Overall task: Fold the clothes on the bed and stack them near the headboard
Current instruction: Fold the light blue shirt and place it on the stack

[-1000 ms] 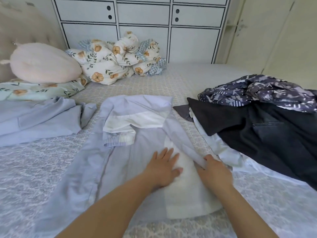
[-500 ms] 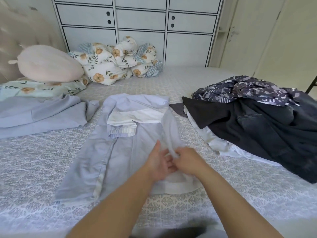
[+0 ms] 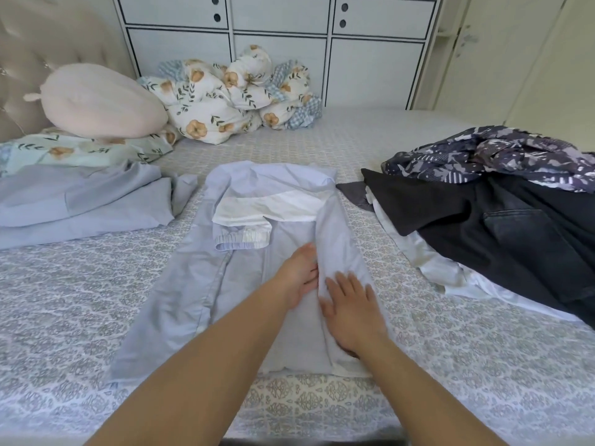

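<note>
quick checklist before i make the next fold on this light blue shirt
1. Right side of light blue cotton shirt folded in: ok.
2. Right hand flat on that fold: ok.
3. Left hand against the fold's edge: ok.
4. Left side of shirt folded in: not ok, flat.
5. Folded light blue garment near beige tufted headboard to stack on: ok.
6. Fold crease smooth underneath: cannot tell.

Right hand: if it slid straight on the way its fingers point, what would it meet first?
The right hand lies flat on the light blue shirt, fingers pointing up the bed and slightly left. It would probably first meet the folded white panel near the collar, though depth is hard to judge.
</note>
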